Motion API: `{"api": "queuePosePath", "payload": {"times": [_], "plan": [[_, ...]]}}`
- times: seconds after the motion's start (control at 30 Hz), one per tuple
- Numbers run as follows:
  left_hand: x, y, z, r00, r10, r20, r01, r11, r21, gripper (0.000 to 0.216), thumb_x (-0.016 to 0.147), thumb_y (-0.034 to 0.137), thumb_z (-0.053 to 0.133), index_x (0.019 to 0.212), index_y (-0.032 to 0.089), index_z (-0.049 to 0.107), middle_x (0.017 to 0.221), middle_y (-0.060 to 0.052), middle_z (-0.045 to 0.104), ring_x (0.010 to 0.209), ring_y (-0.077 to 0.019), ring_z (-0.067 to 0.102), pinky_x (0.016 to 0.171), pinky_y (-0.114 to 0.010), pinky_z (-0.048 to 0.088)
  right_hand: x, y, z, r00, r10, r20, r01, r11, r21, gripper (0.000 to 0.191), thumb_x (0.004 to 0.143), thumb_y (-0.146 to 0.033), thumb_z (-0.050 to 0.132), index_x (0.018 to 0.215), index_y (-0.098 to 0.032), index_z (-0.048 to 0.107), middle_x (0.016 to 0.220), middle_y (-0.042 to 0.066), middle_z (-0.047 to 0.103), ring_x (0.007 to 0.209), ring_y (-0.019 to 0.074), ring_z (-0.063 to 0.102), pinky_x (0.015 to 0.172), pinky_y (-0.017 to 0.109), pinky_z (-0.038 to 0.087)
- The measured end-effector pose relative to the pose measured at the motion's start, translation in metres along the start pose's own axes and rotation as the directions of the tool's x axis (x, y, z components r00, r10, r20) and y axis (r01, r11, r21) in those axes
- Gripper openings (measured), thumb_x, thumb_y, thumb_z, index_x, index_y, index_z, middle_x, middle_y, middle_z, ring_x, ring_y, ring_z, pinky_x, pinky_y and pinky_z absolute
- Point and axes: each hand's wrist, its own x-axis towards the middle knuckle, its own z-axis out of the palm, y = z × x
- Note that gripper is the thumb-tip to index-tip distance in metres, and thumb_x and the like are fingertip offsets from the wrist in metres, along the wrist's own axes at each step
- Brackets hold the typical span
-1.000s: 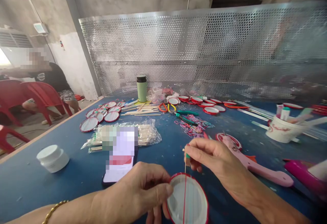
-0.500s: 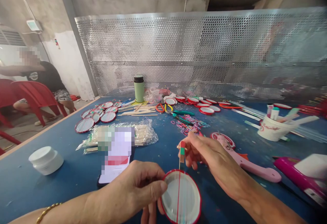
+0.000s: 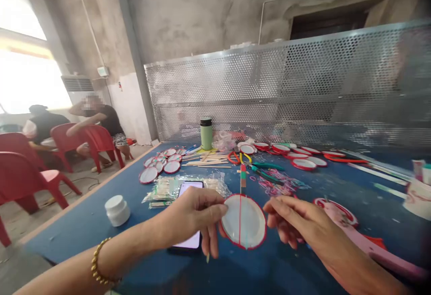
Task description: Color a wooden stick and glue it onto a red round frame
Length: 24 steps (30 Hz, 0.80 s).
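Note:
My left hand (image 3: 197,218) is closed on a small round hand drum (image 3: 254,223), gripping its left rim. The drum has a red rim and a pale, see-through face. A red line and a faint teal line run down it, and a stick with a red, green and brown end (image 3: 243,176) rises above the top rim. A pale tip shows below my left fingers. At the right rim, my right hand (image 3: 303,221) has its fingers curled with thumb and forefinger close together. Whether they touch the rim or hold anything I cannot make out.
A phone (image 3: 188,241) lies under my left hand, beside a white jar (image 3: 117,210). Bagged sticks (image 3: 161,187), loose bands (image 3: 279,180), pliers (image 3: 266,165), several red-rimmed discs (image 3: 171,166) and a green bottle (image 3: 206,135) lie beyond. A pink tool (image 3: 363,245) sits right.
The view has shifted up and left. The drum is raised and shows whole. My right hand has gone from beside the stick to the drum's right rim; my left hand keeps its hold.

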Motion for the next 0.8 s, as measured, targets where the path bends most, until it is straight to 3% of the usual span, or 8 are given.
{"api": "queuePosePath", "payload": {"times": [0.17, 0.3, 0.37, 0.43, 0.53, 0.63, 0.73, 0.8], "plan": [[-0.007, 0.029, -0.062, 0.986, 0.047, -0.160, -0.011, 0.976, 0.218, 0.035, 0.089, 0.049, 0.062, 0.079, 0.017, 0.058, 0.058, 0.001, 0.064, 0.041, -0.0106, 0.058, 0.038, -0.019, 0.040, -0.007, -0.017, 0.004, 1.000, 0.029, 0.011, -0.030, 1.000, 0.011, 0.060, 0.063, -0.076, 0.069, 0.078, -0.018, 0.070, 0.069, 0.008, 0.071, 0.050, 0.0149, 0.059, 0.044, 0.026, 0.043], [-0.009, 0.053, -0.128, 0.924, 0.041, -0.379, 0.156, 0.867, 0.474, 0.029, 0.091, 0.041, 0.061, 0.078, 0.016, 0.056, 0.055, 0.000, 0.063, 0.044, -0.0139, 0.062, 0.042, -0.022, 0.048, -0.012, -0.029, 0.008, 0.997, 0.078, 0.019, -0.079, 0.996, 0.045, 0.062, 0.054, -0.077, 0.074, 0.071, -0.019, 0.067, 0.063, 0.008, 0.070, 0.046, 0.0159, 0.058, 0.043, 0.028, 0.044], [-0.008, 0.058, -0.156, 0.873, 0.067, -0.483, 0.261, 0.773, 0.579, 0.025, 0.096, 0.033, 0.055, 0.081, 0.013, 0.056, 0.060, 0.000, 0.065, 0.045, -0.0113, 0.062, 0.043, -0.019, 0.045, -0.011, -0.025, 0.008, 0.998, 0.068, 0.017, -0.069, 0.997, 0.041, 0.062, 0.054, -0.078, 0.073, 0.071, -0.019, 0.067, 0.062, 0.008, 0.069, 0.045, 0.0153, 0.057, 0.042, 0.027, 0.042], [-0.005, 0.057, -0.176, 0.855, 0.071, -0.513, 0.305, 0.733, 0.609, 0.024, 0.097, 0.025, 0.053, 0.080, 0.009, 0.055, 0.058, 0.001, 0.063, 0.044, -0.0078, 0.058, 0.043, -0.015, 0.040, -0.006, -0.017, 0.007, 0.997, 0.059, 0.040, -0.059, 0.998, 0.014, 0.062, 0.057, -0.079, 0.071, 0.074, -0.019, 0.067, 0.063, 0.007, 0.069, 0.046, 0.0145, 0.057, 0.042, 0.026, 0.041], [0.002, 0.046, -0.193, 0.857, 0.036, -0.514, 0.356, 0.680, 0.641, 0.027, 0.099, 0.019, 0.047, 0.078, 0.005, 0.056, 0.058, 0.004, 0.060, 0.045, -0.0030, 0.054, 0.047, -0.012, 0.037, 0.000, -0.005, 0.004, 0.995, 0.054, 0.084, -0.050, 0.998, -0.048, 0.062, 0.061, -0.079, 0.067, 0.078, -0.019, 0.068, 0.065, 0.005, 0.069, 0.047, 0.0130, 0.056, 0.043, 0.025, 0.040], [0.011, 0.029, -0.201, 0.841, -0.025, -0.540, 0.442, 0.606, 0.661, 0.031, 0.100, 0.025, 0.050, 0.080, 0.004, 0.060, 0.061, 0.004, 0.059, 0.052, -0.0057, 0.056, 0.051, -0.014, 0.042, 0.003, -0.001, 0.003, 0.993, 0.058, 0.101, -0.050, 0.996, -0.080, 0.061, 0.064, -0.079, 0.064, 0.078, -0.020, 0.067, 0.066, 0.005, 0.068, 0.047, 0.0127, 0.055, 0.044, 0.026, 0.040], [0.018, 0.015, -0.207, 0.819, -0.104, -0.565, 0.524, 0.538, 0.660, 0.031, 0.097, 0.038, 0.060, 0.103, 0.009, 0.066, 0.097, -0.003, 0.068, 0.084, -0.0199, 0.067, 0.073, -0.031, 0.057, 0.003, 0.001, 0.002, 0.991, 0.055, 0.119, -0.043, 0.994, -0.096, 0.062, 0.064, -0.081, 0.062, 0.078, -0.020, 0.065, 0.066, 0.005, 0.068, 0.047, 0.0128, 0.055, 0.044, 0.026, 0.039], [0.021, 0.008, -0.209, 0.806, -0.161, -0.570, 0.564, 0.502, 0.655, 0.035, 0.095, 0.040, 0.063, 0.117, 0.013, 0.065, 0.117, -0.005, 0.065, 0.102, -0.0278, 0.065, 0.087, -0.041, 0.057, 0.003, 0.003, 0.001, 0.988, 0.054, 0.144, -0.037, 0.993, -0.115, 0.062, 0.067, -0.081, 0.060, 0.080, -0.020, 0.066, 0.068, 0.005, 0.068, 0.047, 0.0124, 0.056, 0.045, 0.026, 0.039]]}}
